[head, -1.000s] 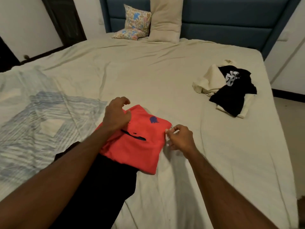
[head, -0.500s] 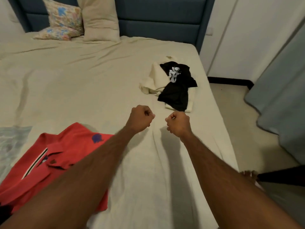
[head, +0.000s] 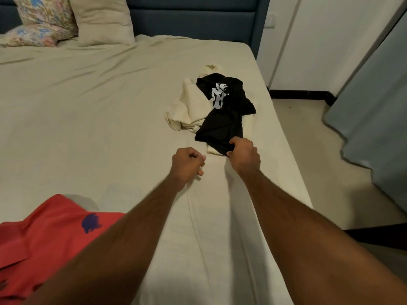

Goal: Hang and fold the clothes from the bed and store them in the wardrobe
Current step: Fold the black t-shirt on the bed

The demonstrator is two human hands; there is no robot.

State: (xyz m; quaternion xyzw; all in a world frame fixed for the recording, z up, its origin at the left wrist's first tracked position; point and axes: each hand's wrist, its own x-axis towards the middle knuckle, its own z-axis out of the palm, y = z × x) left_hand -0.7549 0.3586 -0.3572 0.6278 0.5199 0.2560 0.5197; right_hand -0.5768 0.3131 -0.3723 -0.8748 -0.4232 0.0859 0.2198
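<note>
Black T-shirt [head: 222,119] with a white print lies crumpled on a cream garment [head: 187,106] on the bed [head: 88,106], its near hem pinched in the right hand [head: 243,154]. Just left of that hand, the left hand [head: 187,164] hovers as a closed, empty fist over the sheet. Well behind the left hand, by the forearm, lies a red polo shirt [head: 44,238]. Beyond both hands, 2 pillows [head: 66,20] lean on the headboard.

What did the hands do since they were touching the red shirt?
Both hands let go of the red shirt and reached across the bed. The right hand has now pinched the near edge of the black shirt; the left hand is a bare fist. The clothes pile stayed put.
</note>
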